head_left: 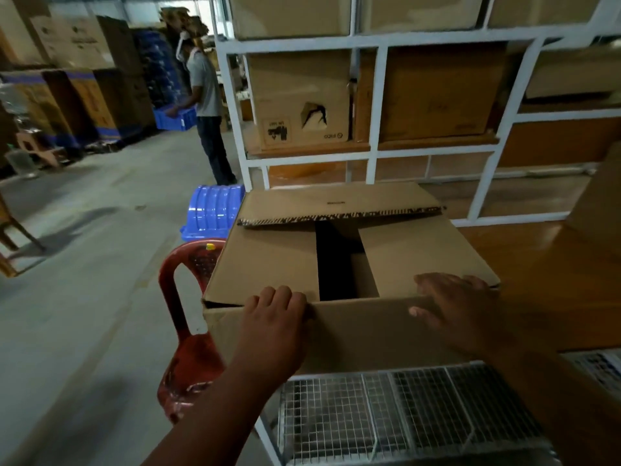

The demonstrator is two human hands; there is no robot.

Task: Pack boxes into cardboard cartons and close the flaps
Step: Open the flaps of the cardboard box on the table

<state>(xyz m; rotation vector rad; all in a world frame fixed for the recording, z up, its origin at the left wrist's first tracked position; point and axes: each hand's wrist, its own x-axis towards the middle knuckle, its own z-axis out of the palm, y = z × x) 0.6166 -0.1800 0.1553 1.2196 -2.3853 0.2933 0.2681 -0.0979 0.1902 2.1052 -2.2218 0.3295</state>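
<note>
The cardboard carton (349, 260) is sitting on the wooden tabletop (551, 264), hanging a bit over its near-left corner, and everything else is pretty much arranged around it. Its two inner flaps are lying folded down with a dark gap between them, the far flap (339, 205) is hovering half-lowered over them, and the near flap (356, 327) is hanging down the front. The left hand (274, 317) is gripping that near flap's fold, fingers curled over the edge. The right hand (460, 304) is resting on the carton's near-right corner with fingers spread fairly flat, thumb on the near flap. Just left of the carton a red plastic chair (188, 334) is tucked in, with a blue crate (211, 210) beyond it. Behind the carton a white rack (376, 105) is holding more brown boxes. Below the carton a wire mesh shelf (403, 415) is showing. Far off to the carton's left, a person (205, 105) is carrying a blue tray (174, 119).
</note>
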